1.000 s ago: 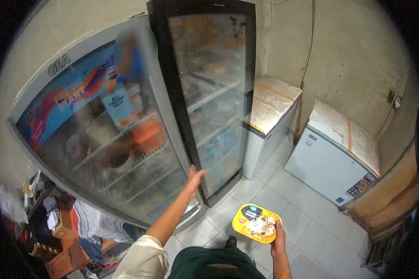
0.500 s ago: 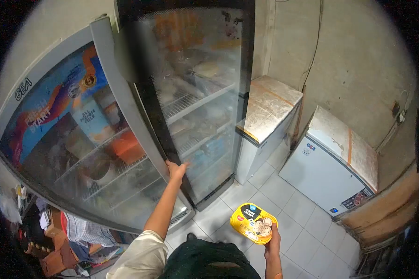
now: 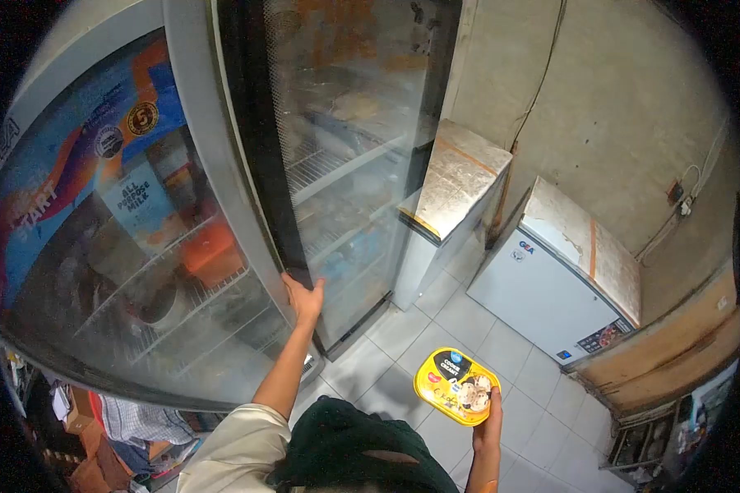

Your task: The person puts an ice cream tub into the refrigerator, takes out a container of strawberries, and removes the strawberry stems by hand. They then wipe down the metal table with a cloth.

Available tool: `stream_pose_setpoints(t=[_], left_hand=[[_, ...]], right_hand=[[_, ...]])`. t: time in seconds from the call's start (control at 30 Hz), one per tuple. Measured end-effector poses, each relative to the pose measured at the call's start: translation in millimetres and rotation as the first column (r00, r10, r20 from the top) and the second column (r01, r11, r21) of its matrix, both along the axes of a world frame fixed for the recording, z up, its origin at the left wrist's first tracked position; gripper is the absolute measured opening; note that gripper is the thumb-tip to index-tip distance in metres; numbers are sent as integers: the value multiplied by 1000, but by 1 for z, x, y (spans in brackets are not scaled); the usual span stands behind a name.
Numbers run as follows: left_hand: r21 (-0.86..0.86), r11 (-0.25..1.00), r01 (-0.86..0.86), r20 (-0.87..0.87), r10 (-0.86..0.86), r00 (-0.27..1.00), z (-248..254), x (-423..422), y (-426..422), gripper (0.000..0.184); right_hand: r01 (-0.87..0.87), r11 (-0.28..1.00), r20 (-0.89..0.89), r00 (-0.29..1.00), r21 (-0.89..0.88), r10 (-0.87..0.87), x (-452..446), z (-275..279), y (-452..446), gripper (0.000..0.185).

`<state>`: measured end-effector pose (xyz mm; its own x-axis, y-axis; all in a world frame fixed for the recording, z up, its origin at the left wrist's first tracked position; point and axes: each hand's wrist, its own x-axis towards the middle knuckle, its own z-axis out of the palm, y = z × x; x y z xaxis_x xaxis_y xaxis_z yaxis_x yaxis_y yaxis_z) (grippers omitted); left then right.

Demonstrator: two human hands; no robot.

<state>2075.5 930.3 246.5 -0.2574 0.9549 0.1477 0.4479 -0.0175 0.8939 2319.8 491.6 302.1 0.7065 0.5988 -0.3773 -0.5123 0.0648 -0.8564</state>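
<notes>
My left hand [image 3: 305,301] is at the edge of the glass-door fridge [image 3: 214,156] on the left, beside the dark-framed fridge [image 3: 255,123]. Its thumb is spread from the fingers, and the fingertips are partly hidden at the door edge. In my right hand [image 3: 487,423] is a yellow ice cream tub [image 3: 457,386], gripped by its right side with the printed lid facing up. Behind the left fridge's misted glass sit an orange container [image 3: 212,251] and wire shelves.
Two chest freezers, one [image 3: 460,177] beside the dark fridge and one [image 3: 543,279] farther right, stand by the wall. Cloths [image 3: 144,417] and boxes lie at the lower left. A wooden panel [image 3: 674,353] and a rack [image 3: 649,440] are at the right.
The view has shifted closer to the fridges. My left hand has moved from in front of the dark fridge to the left fridge's door edge. The tub stays in my right hand.
</notes>
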Motion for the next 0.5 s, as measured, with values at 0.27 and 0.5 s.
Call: stream_pose_setpoints(t=[0.27,0.5], left_hand=[[292,949,115,-162,-70,984,3,4,-88,65],[116,797,593,-298,-542,786,25,39,-117,63]], right_hand=[[-85,989,-59,994,122,93,-10,48,26,51],[-292,917,-262,894,271,362,-41,94,70,49]])
